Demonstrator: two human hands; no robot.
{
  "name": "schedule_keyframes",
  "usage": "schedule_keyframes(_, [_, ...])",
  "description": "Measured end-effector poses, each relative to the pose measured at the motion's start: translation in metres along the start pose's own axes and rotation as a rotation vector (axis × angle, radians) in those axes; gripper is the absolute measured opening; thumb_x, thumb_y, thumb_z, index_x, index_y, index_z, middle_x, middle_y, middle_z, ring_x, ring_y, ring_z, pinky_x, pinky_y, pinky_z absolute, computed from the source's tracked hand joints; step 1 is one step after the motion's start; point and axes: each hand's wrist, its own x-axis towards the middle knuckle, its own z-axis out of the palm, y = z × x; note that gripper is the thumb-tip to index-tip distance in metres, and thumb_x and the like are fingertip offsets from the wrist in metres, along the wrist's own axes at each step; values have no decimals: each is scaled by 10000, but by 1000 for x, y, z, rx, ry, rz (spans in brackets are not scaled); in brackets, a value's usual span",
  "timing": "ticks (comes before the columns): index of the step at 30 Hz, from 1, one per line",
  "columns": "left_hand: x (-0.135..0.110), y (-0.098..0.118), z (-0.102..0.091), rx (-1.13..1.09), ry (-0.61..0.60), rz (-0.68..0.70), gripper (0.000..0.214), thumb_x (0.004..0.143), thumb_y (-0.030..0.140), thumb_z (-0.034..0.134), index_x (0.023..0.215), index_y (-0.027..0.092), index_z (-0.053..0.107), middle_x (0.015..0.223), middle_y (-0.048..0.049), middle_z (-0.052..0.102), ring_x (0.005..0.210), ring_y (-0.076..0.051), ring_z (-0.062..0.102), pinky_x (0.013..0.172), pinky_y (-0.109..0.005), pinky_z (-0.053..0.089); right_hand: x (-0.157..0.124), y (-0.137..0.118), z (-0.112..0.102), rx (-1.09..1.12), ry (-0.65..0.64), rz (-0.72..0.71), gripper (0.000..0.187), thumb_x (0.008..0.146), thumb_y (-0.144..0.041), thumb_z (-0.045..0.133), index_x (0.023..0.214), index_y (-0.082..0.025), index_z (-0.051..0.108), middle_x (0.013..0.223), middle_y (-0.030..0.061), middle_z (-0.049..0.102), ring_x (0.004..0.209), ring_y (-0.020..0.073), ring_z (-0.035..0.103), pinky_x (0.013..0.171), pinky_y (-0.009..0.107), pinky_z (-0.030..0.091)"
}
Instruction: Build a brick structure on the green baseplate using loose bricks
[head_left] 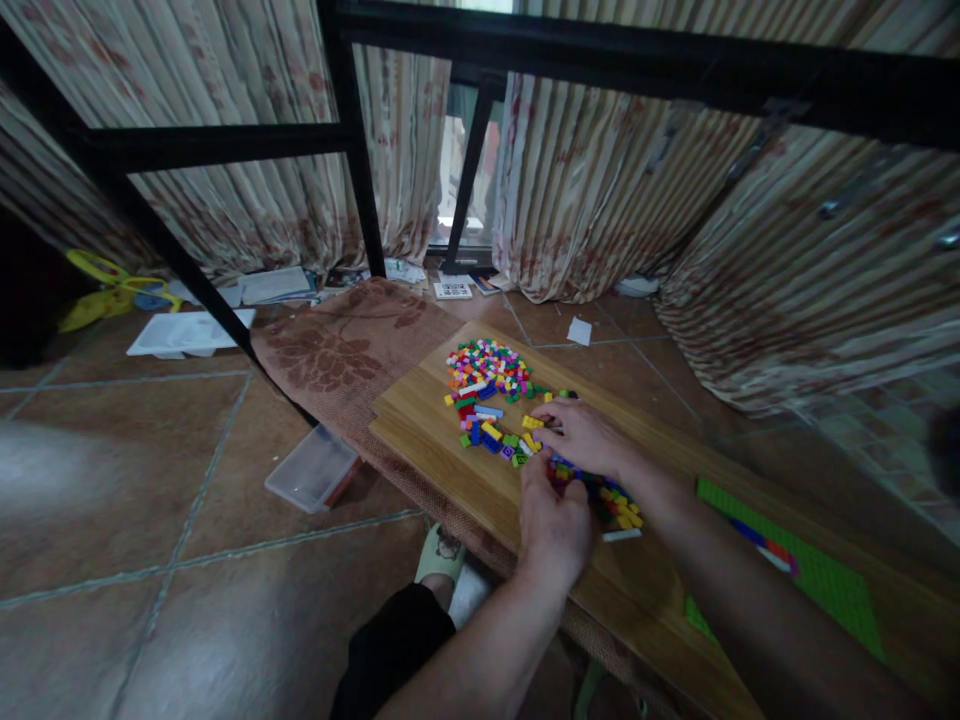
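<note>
Small coloured toy building bricks lie in loose heaps on a wooden board. My left hand (553,522) is at the near side of the bricks, its index finger and thumb apart; its other fingers are mostly hidden. Across from it, my right hand (583,436) reaches in palm down with fingers spread, the tips beside a yellow brick (532,422). Dark and coloured bricks (562,470) show between the two hands. Farther off is a dense heap of tiny bricks (491,368). Larger blue, yellow and green pieces (489,436) lie left of my fingertips.
Under the bricks is the wooden board (420,410), on a brown patterned cloth (337,345). A green baseplate (817,580) with a few pieces on it lies right, partly behind my right forearm. On the floor are a clear plastic box (313,468) and a white tray (187,332).
</note>
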Motion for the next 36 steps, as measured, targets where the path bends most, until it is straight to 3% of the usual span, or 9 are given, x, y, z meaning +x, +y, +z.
schedule_keyframes(4, [6,-4,4,-2,1,-7,389,712,105,558,1083,180,652,999,-67,688,938,-214,628,873,-342,483,13,-10,3,-68,-31,37,198,853,-287,614,990,-189,719,1019,90,706,952,225,638,870,327,416])
schedule_keyframes(9, [9,-7,5,5,-27,-42,289,692,129,574,951,167,693,812,-36,686,792,-184,621,752,-282,477,12,-12,5,-43,-24,54,95,841,-251,629,868,-193,700,923,57,723,871,191,653,788,281,427])
schedule_keyframes(15, [9,-11,10,60,0,-5,199,683,141,564,833,145,696,769,-48,685,739,-183,612,703,-276,462,-2,-11,9,-1,62,68,102,881,-217,577,928,-191,663,938,61,717,917,202,647,800,293,439])
schedule_keyframes(19, [9,-14,11,14,-9,29,234,674,108,530,847,135,685,790,-49,692,751,-176,615,709,-270,457,-12,-21,3,73,185,58,195,925,-202,515,1080,-196,634,1010,63,709,989,192,636,864,300,447])
schedule_keyframes(23, [7,-4,7,-82,-40,76,237,707,124,520,885,133,677,847,-49,701,770,-161,615,710,-255,461,-56,-42,-11,382,501,25,270,960,-265,471,1189,-215,603,1015,49,700,954,177,650,856,304,485])
schedule_keyframes(27, [-3,9,12,-159,-212,120,213,780,217,554,948,139,660,839,-36,679,727,-136,594,667,-234,468,-127,-45,-8,628,716,188,263,939,-336,517,1156,-246,636,997,40,707,890,172,673,776,289,533])
schedule_keyframes(31, [-22,5,33,-120,-434,90,237,809,261,586,1009,146,639,769,-7,623,653,-111,553,618,-217,457,-182,-15,0,818,861,541,271,887,-422,586,1051,-233,688,845,22,714,614,143,647,596,279,547])
schedule_keyframes(36, [-41,-11,60,50,-609,190,179,845,233,561,982,162,652,807,-8,621,706,-113,569,657,-215,459,-229,44,-12,936,1059,738,288,792,-443,687,967,-216,709,745,0,695,571,140,644,601,300,552])
